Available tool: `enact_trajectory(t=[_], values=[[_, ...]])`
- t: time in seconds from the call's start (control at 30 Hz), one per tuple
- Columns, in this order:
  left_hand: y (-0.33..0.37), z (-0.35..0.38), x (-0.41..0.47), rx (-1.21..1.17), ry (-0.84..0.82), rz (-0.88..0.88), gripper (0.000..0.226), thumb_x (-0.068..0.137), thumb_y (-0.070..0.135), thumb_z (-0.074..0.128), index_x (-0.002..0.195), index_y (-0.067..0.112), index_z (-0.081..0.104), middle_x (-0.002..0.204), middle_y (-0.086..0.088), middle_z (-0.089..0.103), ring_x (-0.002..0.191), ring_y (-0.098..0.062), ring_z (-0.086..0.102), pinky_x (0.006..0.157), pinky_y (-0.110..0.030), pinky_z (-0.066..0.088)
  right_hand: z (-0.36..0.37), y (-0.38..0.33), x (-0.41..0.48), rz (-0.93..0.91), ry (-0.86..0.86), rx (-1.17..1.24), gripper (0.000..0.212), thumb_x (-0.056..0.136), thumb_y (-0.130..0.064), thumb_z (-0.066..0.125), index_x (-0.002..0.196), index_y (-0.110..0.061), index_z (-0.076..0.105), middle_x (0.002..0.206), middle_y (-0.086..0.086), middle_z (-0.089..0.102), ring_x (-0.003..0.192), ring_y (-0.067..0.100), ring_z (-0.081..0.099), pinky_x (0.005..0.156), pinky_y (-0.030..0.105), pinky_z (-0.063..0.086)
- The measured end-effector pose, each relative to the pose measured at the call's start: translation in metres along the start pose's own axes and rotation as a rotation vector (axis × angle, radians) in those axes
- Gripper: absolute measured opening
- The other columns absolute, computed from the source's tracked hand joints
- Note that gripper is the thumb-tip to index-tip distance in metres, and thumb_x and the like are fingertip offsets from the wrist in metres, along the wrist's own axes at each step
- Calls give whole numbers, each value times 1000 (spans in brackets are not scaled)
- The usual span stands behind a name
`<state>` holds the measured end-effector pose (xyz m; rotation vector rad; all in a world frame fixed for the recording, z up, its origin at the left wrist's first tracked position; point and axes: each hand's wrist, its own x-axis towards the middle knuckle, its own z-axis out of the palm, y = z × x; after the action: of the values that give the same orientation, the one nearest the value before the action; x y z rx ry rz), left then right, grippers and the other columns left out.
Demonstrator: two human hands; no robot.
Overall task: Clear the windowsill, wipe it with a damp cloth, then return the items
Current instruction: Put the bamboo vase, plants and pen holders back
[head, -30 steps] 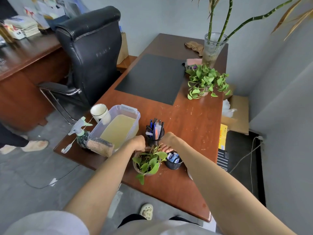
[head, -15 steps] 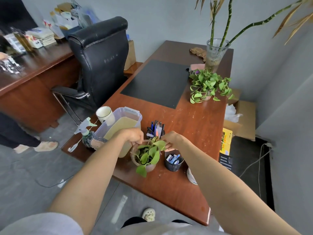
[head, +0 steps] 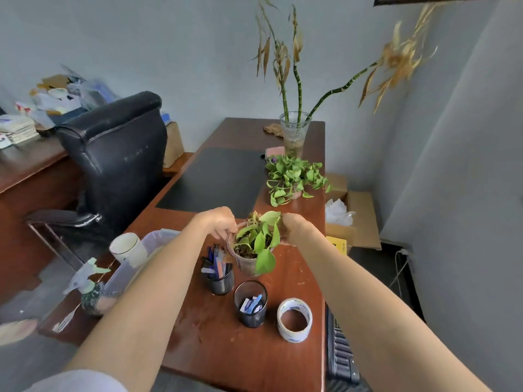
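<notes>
holding the potted plant (head: 249, 258) by its rim from both sides: curling round the left edge with the left grip (head: 219, 223), clasping the right edge with the right grip (head: 294, 227), with fingertips there partly hidden behind leaves. seems lifted clear of the bench (head: 220, 343), hanging between the two grips and just above the pen cup (head: 219, 278) directly below the left grip. no windowsill in view, so probably carrying toward it for the return step, or merely shifting; cannot tell which. main risk: a rim-only hold on a thin-looking pot full of soil, so could flex, slip or tip toward the body and spill earth over the bench. could also clip the pens just beneath on the way out, toppling that cup into the mesh cup (head: 250, 306) nearer the body than both grips, or nudging the tape roll (head: 294, 319) below the right grip. also dangling a leaf under the pot, easily snagged on those pens. beyond the right grip, a bigger leafy plant (head: 294, 176) and a glass vase (head: 294, 134) with tall stems: worth avoiding on any forward swing, being top-heavy by the look of it. safer to lift higher first and slide one grip beneath the base.
</notes>
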<state>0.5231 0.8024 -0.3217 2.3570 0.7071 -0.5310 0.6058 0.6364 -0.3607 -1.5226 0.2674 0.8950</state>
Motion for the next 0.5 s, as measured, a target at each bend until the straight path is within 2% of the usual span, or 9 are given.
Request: enact_trajectory(t=[0.13, 0.2, 0.27, 0.33, 0.37, 0.43, 0.5], values=[[26, 8, 21, -86, -7, 27, 23, 90, 6, 51, 108, -2, 61, 96, -13, 65, 81, -22, 66, 80, -34, 53, -25, -6, 8, -15, 95, 90, 18, 97, -17, 42, 87, -10, 56, 73, 7, 61, 60, 21, 56, 54, 27, 54], [37, 15, 29, -147, -7, 26, 19, 91, 5, 50, 107, -2, 58, 94, -13, 64, 82, -25, 65, 80, -35, 51, -33, -10, 18, -155, 209, 157, 9, 97, -17, 47, 96, -9, 52, 80, 9, 56, 73, 24, 56, 68, 32, 54], [49, 26, 42, -228, -3, 12, 16, 92, 4, 48, 105, -1, 55, 89, -13, 62, 81, -26, 64, 81, -36, 47, -48, -8, 34, -205, 297, 199, 17, 96, -19, 49, 108, -8, 53, 90, 8, 58, 86, 24, 58, 80, 39, 53], [60, 35, 55, -320, 7, -17, 15, 93, 2, 46, 106, -1, 53, 82, -12, 61, 85, -30, 65, 80, -36, 46, -61, 3, 40, -40, 313, 244, 19, 95, -18, 51, 109, -5, 53, 98, 12, 60, 78, 26, 59, 65, 40, 55], [67, 38, 63, -367, 18, -35, 17, 93, 0, 46, 107, -2, 53, 82, -13, 61, 89, -32, 66, 75, -35, 49, -69, 7, 47, 38, 308, 271, 21, 95, -18, 52, 111, -5, 53, 103, 13, 60, 78, 27, 60, 61, 38, 56], [77, 45, 83, -470, 54, -53, 24, 93, -1, 45, 115, -6, 55, 88, -17, 64, 97, -35, 66, 61, -33, 57, -77, 7, 51, 72, 337, 347, 25, 94, -21, 55, 116, -8, 53, 111, 12, 60, 88, 27, 61, 76, 39, 56], [84, 51, 101, -551, 109, -67, 30, 94, 4, 48, 120, -8, 55, 101, -21, 65, 101, -35, 65, 77, -36, 58, -83, 0, 66, 83, 415, 476, 22, 94, -19, 54, 114, -10, 53, 111, 9, 60, 94, 25, 60, 88, 39, 53]])
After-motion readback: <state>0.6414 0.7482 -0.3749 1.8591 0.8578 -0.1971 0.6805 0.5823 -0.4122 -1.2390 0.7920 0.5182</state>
